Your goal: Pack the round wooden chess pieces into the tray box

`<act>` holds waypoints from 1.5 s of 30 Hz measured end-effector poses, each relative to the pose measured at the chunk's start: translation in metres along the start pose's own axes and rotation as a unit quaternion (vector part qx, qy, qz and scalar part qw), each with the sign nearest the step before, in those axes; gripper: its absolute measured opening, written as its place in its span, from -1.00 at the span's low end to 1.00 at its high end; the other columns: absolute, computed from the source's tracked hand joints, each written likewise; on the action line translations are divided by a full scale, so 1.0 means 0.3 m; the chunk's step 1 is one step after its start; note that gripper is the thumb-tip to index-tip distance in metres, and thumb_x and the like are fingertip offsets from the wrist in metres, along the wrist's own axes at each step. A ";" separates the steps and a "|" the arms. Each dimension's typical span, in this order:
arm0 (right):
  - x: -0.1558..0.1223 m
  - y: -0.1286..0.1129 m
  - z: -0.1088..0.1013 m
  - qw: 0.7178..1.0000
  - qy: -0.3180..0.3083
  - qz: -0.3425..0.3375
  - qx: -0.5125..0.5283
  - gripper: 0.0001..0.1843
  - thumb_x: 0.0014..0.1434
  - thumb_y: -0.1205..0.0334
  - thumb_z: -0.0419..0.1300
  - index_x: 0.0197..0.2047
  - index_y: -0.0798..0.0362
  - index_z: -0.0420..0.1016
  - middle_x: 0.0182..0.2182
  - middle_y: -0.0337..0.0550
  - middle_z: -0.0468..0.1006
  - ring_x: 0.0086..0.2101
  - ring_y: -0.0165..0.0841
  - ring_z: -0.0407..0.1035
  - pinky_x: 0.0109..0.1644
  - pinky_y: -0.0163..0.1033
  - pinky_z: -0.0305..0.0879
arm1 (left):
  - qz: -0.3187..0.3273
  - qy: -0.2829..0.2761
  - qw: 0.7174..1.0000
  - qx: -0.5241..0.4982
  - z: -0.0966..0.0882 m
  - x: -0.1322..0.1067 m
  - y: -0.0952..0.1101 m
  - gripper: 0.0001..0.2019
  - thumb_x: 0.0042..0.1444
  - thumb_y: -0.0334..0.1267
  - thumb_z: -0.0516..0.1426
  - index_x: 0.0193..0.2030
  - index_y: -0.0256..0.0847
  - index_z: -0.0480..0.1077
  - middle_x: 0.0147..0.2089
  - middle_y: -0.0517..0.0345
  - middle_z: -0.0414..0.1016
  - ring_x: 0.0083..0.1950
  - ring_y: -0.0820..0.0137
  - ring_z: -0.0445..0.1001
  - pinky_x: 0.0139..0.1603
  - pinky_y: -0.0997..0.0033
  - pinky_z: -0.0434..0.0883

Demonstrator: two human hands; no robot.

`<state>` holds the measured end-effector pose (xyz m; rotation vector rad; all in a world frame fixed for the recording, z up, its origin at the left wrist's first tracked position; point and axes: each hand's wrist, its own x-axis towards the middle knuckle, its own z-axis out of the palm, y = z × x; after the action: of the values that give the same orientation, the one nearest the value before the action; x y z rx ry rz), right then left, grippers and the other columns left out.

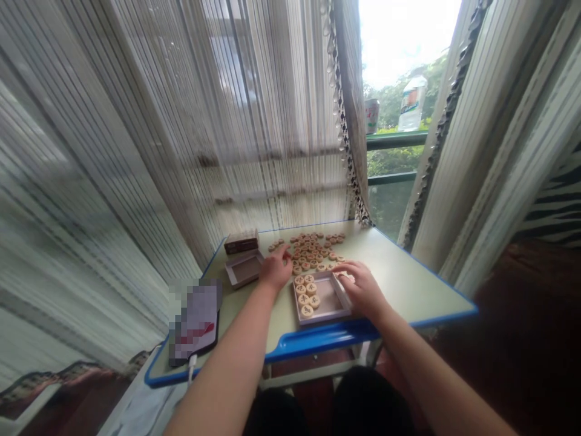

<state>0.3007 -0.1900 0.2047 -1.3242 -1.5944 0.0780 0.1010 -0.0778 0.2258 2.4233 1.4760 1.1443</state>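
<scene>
Behind the shallow cardboard tray point(323, 301), loose wooden xiangqi pieces point(311, 251) crowd the counter point(399, 284), with a phone point(196, 321) off left; the left hand point(275, 269) touches the pieces, grip unclear; the right hand point(361, 290) rests on the tray's rim, grip apart.

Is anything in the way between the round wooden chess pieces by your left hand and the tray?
No, nothing visible is in the way. The xiangqi pieces beside the left hand lie very near the tray, with only a narrow strip of the desk between them.
</scene>
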 end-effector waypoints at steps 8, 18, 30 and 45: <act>0.192 0.035 -0.047 0.994 -0.100 0.008 -0.049 -0.75 0.00 0.36 0.07 -0.33 0.00 0.57 -0.38 -0.19 0.55 -0.43 -0.38 0.38 -0.31 -0.26 0.32 | 0.050 0.023 0.998 0.033 0.022 0.007 -0.007 -0.76 0.02 -0.42 0.02 -0.22 -0.24 0.47 -0.18 0.05 0.53 -0.10 0.31 0.45 0.00 0.33 0.37; 0.297 0.193 0.050 0.987 -0.056 -0.028 -0.149 -0.77 0.06 0.30 0.09 -0.32 0.02 0.59 -0.33 -0.12 0.54 -0.24 -0.26 0.32 -0.08 -0.16 0.25 | 0.059 0.066 0.994 0.065 0.023 0.029 -0.026 -0.79 0.04 -0.45 0.00 -0.29 -0.24 0.44 -0.24 0.04 0.51 -0.15 0.34 0.45 -0.04 0.38 0.36; 0.273 0.196 0.074 0.966 -0.158 -0.113 -0.169 -0.73 0.07 0.35 0.10 -0.24 -0.04 0.60 -0.22 -0.12 0.54 -0.26 -0.25 0.24 -0.05 -0.11 0.18 | 0.040 0.037 0.996 0.069 0.026 0.027 -0.038 -0.79 0.02 -0.42 0.02 -0.30 -0.24 0.49 -0.24 0.05 0.54 -0.16 0.31 0.47 -0.08 0.35 0.39; 0.266 0.206 0.081 0.969 -0.183 -0.125 -0.110 -0.51 -0.10 0.58 0.03 -0.31 -0.12 0.63 -0.27 -0.21 0.56 -0.24 -0.26 0.22 -0.05 -0.12 0.20 | 0.029 -0.116 0.992 0.040 0.017 0.013 -0.029 -0.65 -0.01 -0.50 0.00 -0.20 -0.19 0.53 -0.13 0.12 0.55 -0.07 0.34 0.48 0.03 0.37 0.37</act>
<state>0.3360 -0.0925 0.2067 -1.3170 -2.1257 -0.0114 0.0989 -0.0686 0.2206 2.5642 1.4121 0.7923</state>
